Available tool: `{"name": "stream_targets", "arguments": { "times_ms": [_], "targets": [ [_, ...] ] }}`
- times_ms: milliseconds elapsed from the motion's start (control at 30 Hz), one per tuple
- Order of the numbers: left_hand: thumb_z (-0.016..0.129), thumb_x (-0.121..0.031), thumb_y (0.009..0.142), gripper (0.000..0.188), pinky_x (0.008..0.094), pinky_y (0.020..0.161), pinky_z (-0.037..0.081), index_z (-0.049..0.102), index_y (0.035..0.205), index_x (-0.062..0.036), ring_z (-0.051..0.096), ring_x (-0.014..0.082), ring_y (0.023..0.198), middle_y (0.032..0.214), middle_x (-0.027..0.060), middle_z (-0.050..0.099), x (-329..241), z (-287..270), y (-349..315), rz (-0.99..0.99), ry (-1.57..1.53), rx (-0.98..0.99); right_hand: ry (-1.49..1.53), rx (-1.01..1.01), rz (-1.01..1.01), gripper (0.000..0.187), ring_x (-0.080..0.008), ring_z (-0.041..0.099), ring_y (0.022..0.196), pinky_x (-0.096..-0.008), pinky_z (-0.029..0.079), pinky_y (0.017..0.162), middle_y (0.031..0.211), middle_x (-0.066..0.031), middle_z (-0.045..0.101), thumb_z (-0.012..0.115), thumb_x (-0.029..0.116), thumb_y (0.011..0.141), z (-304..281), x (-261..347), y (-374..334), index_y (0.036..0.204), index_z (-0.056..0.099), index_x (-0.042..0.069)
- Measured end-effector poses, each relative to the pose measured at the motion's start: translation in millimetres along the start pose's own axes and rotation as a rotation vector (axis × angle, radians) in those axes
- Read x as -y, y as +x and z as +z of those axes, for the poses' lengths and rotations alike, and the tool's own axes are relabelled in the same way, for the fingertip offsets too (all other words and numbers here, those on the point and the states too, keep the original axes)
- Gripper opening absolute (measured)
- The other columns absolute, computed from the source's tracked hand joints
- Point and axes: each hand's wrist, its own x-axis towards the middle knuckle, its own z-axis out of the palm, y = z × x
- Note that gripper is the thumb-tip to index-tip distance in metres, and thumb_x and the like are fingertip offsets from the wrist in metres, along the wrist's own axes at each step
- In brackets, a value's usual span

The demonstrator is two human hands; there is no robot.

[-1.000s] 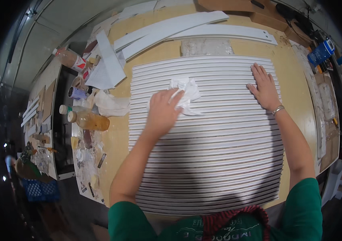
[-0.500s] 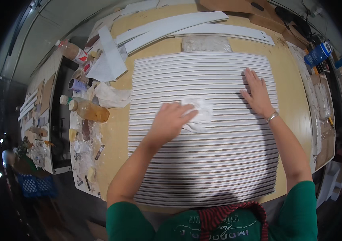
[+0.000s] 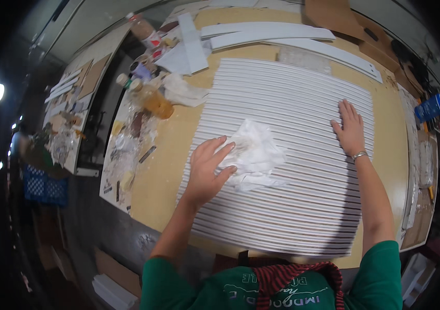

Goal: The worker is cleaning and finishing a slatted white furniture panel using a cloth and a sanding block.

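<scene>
White cloth [image 3: 261, 155] lies crumpled near the middle of the frame, its left edge under the fingers [image 3: 225, 154] of the left hand [image 3: 204, 173]. These are curved and moderately spread, thumb apart from the index; whether they pinch a fold cannot be told. Greyish smudges mark the cloth just beside the fingertips.

It looks light, soft and limp, not fragile, likely to bunch or slide over the ridges unless pressed with several fingers. Its thick central folds seem the best place to take hold; a thin edge would probably trail.

Beneath it is a white ribbed panel [image 3: 282, 217], tilted slightly in the frame. It appears stiff, and its side edges look like the surest grip. At right of centre, the right hand [image 3: 351, 135] rests palm down on it, fingers extended and fairly close together, thumb apart, holding nothing.

Farther out, the pale yellow tabletop [image 3: 168, 160] shows around the panel. Toward the upper left lie an off-white rag [image 3: 182, 90] and a bottle of amber liquid [image 3: 155, 101]; long white strips [image 3: 276, 37] cross the top, and a blue container [image 3: 430, 107] is at upper right.
</scene>
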Motion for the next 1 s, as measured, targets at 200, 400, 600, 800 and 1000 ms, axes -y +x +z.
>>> {"name": "stream_targets", "arguments": {
  "times_ms": [200,400,600,800,1000],
  "targets": [
    [0.064,-0.001,0.085,0.025,0.0326,0.090,0.050,0.068,0.110,0.0020,0.066,0.0239,0.100,0.109,0.0175,0.069,88.7,-42.1,-147.8,-0.642,-0.365,-0.240,-0.018,0.012,0.038,0.068,-0.0257,0.021,0.148,-0.0523,0.017,0.118,0.161,-0.0045,0.025,0.051,0.045,0.095,8.3,-3.7,5.4,0.153,0.031,0.016],
    [0.061,0.002,0.084,0.023,0.0341,0.086,0.050,0.067,0.107,0.0019,0.066,0.0258,0.097,0.105,0.0163,0.069,212.3,-100.1,-202.2,-0.866,-0.022,-0.348,0.265,-0.051,-0.130,0.065,-0.0275,0.023,0.148,-0.0569,0.017,0.117,0.160,-0.0080,0.027,0.051,0.043,0.096,33.0,35.2,1.2,0.152,0.034,0.014],
    [0.063,0.003,0.076,0.021,0.0447,0.086,0.045,0.060,0.097,-0.0015,0.058,0.0391,0.091,0.093,0.0166,0.063,304.4,-122.3,-224.3,-0.608,0.440,-0.148,-0.007,-0.091,-0.044,0.064,-0.0306,0.028,0.145,-0.0530,0.022,0.116,0.158,-0.0109,0.032,0.056,0.039,0.093,26.0,84.8,-16.3,0.147,0.040,0.009],
    [0.066,0.003,0.077,0.029,0.0353,0.084,0.049,0.059,0.105,0.0001,0.062,0.0286,0.090,0.094,0.0140,0.063,255.0,-107.4,-127.1,-0.604,-0.173,-0.395,0.014,-0.049,0.014,0.061,-0.0292,0.027,0.145,-0.0518,0.021,0.117,0.158,-0.0080,0.031,0.057,0.037,0.091,10.8,96.0,-23.1,0.145,0.043,0.011],
    [0.064,0.004,0.079,0.032,0.0379,0.088,0.048,0.060,0.111,-0.0018,0.060,0.0341,0.101,0.107,0.0148,0.060,186.8,-25.0,79.3,-0.014,-0.263,-0.199,0.014,-0.043,0.017,0.065,-0.0292,0.028,0.145,-0.0515,0.021,0.117,0.158,-0.0077,0.031,0.058,0.039,0.089,0.6,102.2,-21.1,0.145,0.042,0.011]
  ]
}}
